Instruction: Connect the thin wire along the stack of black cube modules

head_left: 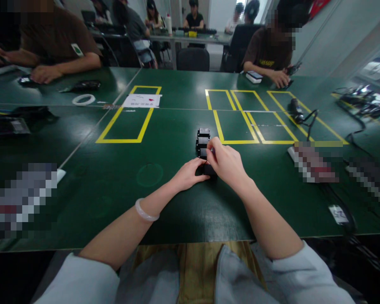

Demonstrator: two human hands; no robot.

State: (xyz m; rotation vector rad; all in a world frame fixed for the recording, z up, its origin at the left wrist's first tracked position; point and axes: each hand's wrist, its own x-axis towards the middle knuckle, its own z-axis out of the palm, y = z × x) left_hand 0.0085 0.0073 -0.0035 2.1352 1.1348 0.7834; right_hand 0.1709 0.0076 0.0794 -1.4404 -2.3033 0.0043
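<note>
A short row of small black box-shaped parts (203,137) stands on the green table (164,202), running away from me. My left hand (190,175) is closed with its fingertips on the nearest black part (209,169). My right hand (228,162) is curled over the same end of the row, with its fingers pinching a black part at about the row's middle. A pale bangle (145,212) sits on my left wrist. The nearest parts are mostly hidden under my fingers.
Yellow tape rectangles (128,114) mark the table ahead, one with a white paper (142,100). A tape ring (83,99) lies at the left. A black tool with a cable (296,109) and other cables lie at the right. People sit along the far edge.
</note>
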